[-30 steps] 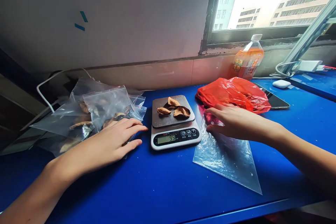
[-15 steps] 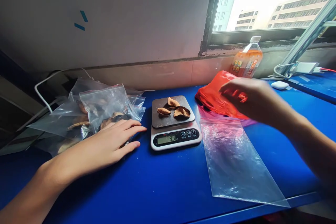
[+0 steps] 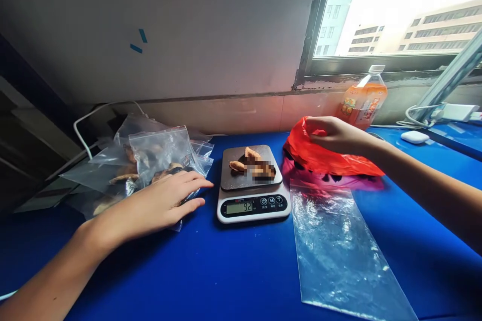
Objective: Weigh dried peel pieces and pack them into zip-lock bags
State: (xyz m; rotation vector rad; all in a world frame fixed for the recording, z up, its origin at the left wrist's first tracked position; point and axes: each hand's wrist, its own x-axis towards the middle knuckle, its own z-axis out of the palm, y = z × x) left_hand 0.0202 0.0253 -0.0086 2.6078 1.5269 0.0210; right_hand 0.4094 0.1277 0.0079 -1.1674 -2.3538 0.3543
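Note:
A small white kitchen scale stands in the middle, its display lit. Brown, curled dried slices, which look like dried mushroom, lie on its metal plate; one is partly pixelated. My left hand is open, palm down and fingers stretched, beside the scale and against a heap of clear zip bags with brown dried pieces inside. At the right, my right hand pinches the upper edge of a red plastic bag; its fingertips are partly hidden. Dark bits show through the red bag's lower side.
A flat clear zip bag lies right of the scale, reaching the table's front edge. Behind the red bag stands a bottle of orange drink. A white earbud case, a white charger and a metal post are farther right.
My right hand has moved from over the red bag to its upper edge, lifting it. The left hand stays by the zip bags. The camera view has shifted slightly.

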